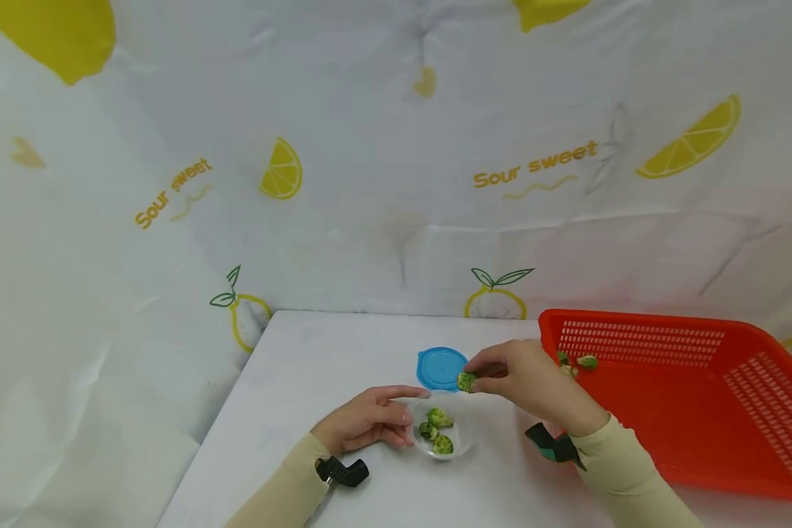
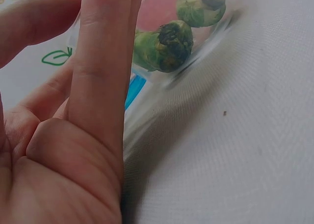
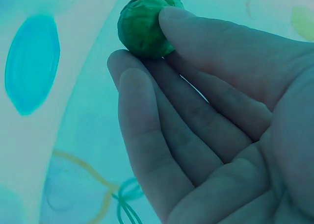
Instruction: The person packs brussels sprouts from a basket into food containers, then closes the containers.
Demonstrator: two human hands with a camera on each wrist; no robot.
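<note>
My right hand (image 1: 524, 378) pinches a green Brussels sprout (image 3: 147, 25) between thumb and fingertips, above and right of a clear round bowl (image 1: 460, 440). Several more sprouts (image 1: 443, 444) lie in that bowl. At the bowl's left side is my left hand (image 1: 369, 419), its fingers nearly straight and touching the wall, one reaching along the far rim. In the left wrist view, two sprouts (image 2: 169, 47) show through the bowl's wall, beyond the fingers. A blue round lid (image 1: 439, 368) lies flat on the table just behind the bowl.
To the right stands a large red plastic basket (image 1: 640, 319) with perforated walls, a few sprouts (image 1: 587, 361) in its far left corner. The white table (image 1: 343, 345) meets a lemon-printed cloth backdrop (image 1: 369, 242) at its back edge.
</note>
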